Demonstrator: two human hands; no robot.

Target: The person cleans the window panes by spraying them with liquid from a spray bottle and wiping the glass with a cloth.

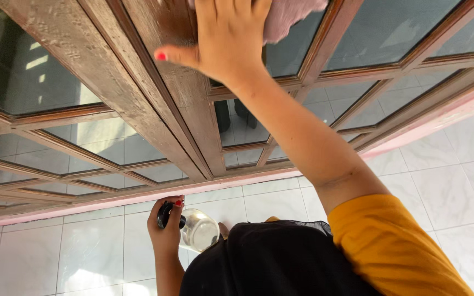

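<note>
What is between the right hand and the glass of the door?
In the head view, a pinkish cloth lies under the right hand, pressed against the wooden door and its glass pane.

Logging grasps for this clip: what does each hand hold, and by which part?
Left hand grips a clear spray bottle by its black head. Right hand presses a pinkish cloth flat against the door.
</note>
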